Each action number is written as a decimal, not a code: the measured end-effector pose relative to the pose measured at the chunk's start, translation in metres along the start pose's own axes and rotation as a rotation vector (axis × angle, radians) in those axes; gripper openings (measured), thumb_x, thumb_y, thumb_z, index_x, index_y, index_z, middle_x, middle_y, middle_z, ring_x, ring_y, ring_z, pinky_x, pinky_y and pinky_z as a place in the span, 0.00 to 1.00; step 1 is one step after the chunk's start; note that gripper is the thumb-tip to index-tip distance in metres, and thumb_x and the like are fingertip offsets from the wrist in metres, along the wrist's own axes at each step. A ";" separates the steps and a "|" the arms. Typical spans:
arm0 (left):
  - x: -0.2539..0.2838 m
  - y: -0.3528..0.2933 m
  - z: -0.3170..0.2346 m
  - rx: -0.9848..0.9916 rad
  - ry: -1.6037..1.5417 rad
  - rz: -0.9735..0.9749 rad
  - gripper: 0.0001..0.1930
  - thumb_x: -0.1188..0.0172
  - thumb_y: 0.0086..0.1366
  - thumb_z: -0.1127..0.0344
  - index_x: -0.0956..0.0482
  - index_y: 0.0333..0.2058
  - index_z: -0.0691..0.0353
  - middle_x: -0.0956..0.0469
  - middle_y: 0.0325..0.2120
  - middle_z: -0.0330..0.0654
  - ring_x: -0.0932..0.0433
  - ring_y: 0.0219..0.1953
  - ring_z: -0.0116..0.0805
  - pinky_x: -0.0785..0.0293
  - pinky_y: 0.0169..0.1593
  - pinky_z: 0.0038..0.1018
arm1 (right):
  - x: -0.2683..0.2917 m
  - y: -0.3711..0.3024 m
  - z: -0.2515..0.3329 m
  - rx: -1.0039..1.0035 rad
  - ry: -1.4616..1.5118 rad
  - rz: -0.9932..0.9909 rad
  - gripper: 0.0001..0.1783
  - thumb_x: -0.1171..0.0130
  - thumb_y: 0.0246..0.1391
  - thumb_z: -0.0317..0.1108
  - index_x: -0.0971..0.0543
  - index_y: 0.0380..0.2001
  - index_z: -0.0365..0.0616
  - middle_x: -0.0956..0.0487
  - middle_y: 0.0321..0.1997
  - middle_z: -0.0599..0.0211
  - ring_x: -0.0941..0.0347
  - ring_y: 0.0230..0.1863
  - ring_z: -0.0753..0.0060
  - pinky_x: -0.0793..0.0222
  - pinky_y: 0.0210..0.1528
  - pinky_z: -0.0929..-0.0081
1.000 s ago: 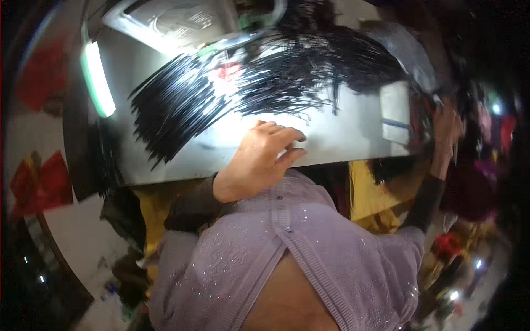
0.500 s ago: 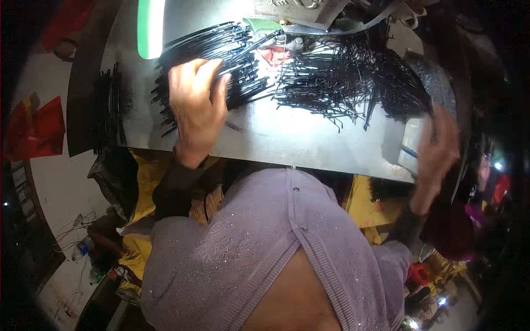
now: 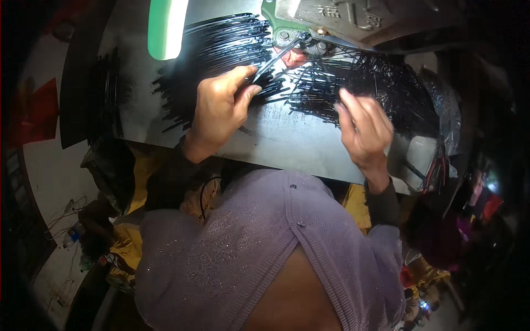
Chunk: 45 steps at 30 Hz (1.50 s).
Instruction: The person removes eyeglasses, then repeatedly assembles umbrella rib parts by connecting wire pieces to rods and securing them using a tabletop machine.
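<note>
Nr bare tbl edge (image 3: pixel 301 159), L hand (image 3: pixel 222 107) pinches blk strip (image 3: pixel 279 59); R hand (image 3: pixel 364 128) grip unclear.

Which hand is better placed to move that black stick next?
Probably the left hand: it pinches the black stick, whose far end is by the green tool. The right hand is apart, near the tangled black pile.

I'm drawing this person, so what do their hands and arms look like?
The left hand and right hand wear no gloves. Dark sleeves end near the wrists, and higher up there's a sparkly lilac knitted top.
</note>
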<state>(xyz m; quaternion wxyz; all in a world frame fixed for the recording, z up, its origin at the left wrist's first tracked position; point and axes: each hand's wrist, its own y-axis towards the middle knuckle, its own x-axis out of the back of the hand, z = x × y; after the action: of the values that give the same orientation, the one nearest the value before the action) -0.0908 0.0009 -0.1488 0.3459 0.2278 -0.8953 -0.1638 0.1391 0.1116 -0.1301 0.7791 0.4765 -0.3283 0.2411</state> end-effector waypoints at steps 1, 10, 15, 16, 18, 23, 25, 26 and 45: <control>0.007 0.003 -0.010 0.205 -0.113 0.141 0.13 0.36 0.52 0.77 0.22 0.38 0.69 0.24 0.21 0.46 0.26 0.19 0.33 0.31 0.24 0.25 | 0.004 -0.007 0.001 0.000 0.001 0.007 0.13 0.36 0.45 0.24 0.21 0.37 0.39 0.25 0.27 0.65 0.26 0.29 0.66 0.27 0.33 0.72; 0.003 0.007 -0.004 0.864 -1.253 0.448 0.11 0.49 0.67 0.69 0.29 0.44 0.70 0.23 0.28 0.43 0.26 0.22 0.22 0.29 0.26 0.18 | -0.024 0.007 0.003 -0.323 0.851 -0.033 0.09 0.53 0.62 0.28 0.24 0.37 0.35 0.24 0.31 0.62 0.26 0.28 0.76 0.29 0.29 0.80; 0.007 0.006 0.011 0.895 -1.329 0.471 0.10 0.49 0.66 0.68 0.28 0.42 0.70 0.22 0.28 0.45 0.29 0.19 0.23 0.33 0.22 0.19 | -0.053 0.018 -0.005 -0.597 1.239 -0.022 0.19 0.63 0.68 0.39 0.28 0.37 0.34 0.23 0.36 0.57 0.23 0.32 0.70 0.24 0.34 0.75; 0.009 0.006 0.012 0.898 -1.329 0.468 0.10 0.49 0.66 0.68 0.28 0.42 0.70 0.22 0.28 0.45 0.29 0.19 0.23 0.33 0.22 0.19 | -0.056 0.019 -0.004 -0.632 1.314 -0.031 0.20 0.64 0.68 0.40 0.29 0.37 0.33 0.23 0.37 0.55 0.22 0.33 0.68 0.23 0.33 0.73; 0.015 0.010 0.012 0.938 -1.313 0.536 0.11 0.50 0.67 0.67 0.26 0.41 0.70 0.23 0.26 0.44 0.31 0.18 0.23 0.36 0.21 0.18 | -0.060 0.020 -0.005 -0.657 1.355 -0.038 0.20 0.64 0.68 0.40 0.29 0.37 0.33 0.23 0.36 0.54 0.22 0.32 0.67 0.22 0.33 0.71; 0.019 0.013 0.013 0.970 -1.291 0.550 0.12 0.50 0.67 0.66 0.24 0.40 0.69 0.24 0.24 0.42 0.33 0.16 0.22 0.39 0.19 0.18 | -0.067 0.021 -0.010 -0.671 1.473 -0.036 0.21 0.64 0.68 0.41 0.30 0.35 0.32 0.24 0.35 0.54 0.21 0.30 0.65 0.21 0.33 0.68; 0.019 0.014 0.013 0.966 -1.284 0.565 0.12 0.50 0.67 0.66 0.24 0.40 0.69 0.24 0.23 0.41 0.33 0.16 0.22 0.39 0.19 0.18 | -0.068 0.022 -0.010 -0.686 1.462 -0.030 0.20 0.64 0.68 0.41 0.30 0.35 0.32 0.24 0.34 0.55 0.21 0.29 0.65 0.21 0.33 0.67; 0.019 0.014 0.013 0.966 -1.276 0.559 0.12 0.49 0.67 0.65 0.24 0.40 0.69 0.24 0.23 0.41 0.34 0.16 0.22 0.40 0.19 0.18 | -0.069 0.022 -0.009 -0.687 1.462 -0.029 0.20 0.64 0.68 0.41 0.30 0.35 0.32 0.24 0.34 0.55 0.21 0.29 0.65 0.21 0.33 0.67; 0.027 0.016 0.003 0.295 -0.271 0.416 0.07 0.44 0.64 0.71 0.22 0.36 0.69 0.25 0.18 0.38 0.30 0.16 0.21 0.35 0.20 0.17 | -0.075 0.031 0.008 -0.907 1.788 -0.043 0.19 0.63 0.67 0.41 0.32 0.45 0.34 0.24 0.40 0.51 0.21 0.38 0.55 0.22 0.41 0.57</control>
<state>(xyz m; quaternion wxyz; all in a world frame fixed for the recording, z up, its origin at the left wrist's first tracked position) -0.1152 0.0004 -0.1292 0.2124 0.0631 -0.9750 0.0139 0.0653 0.1126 -0.1647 0.8520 -0.2159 0.3255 0.3485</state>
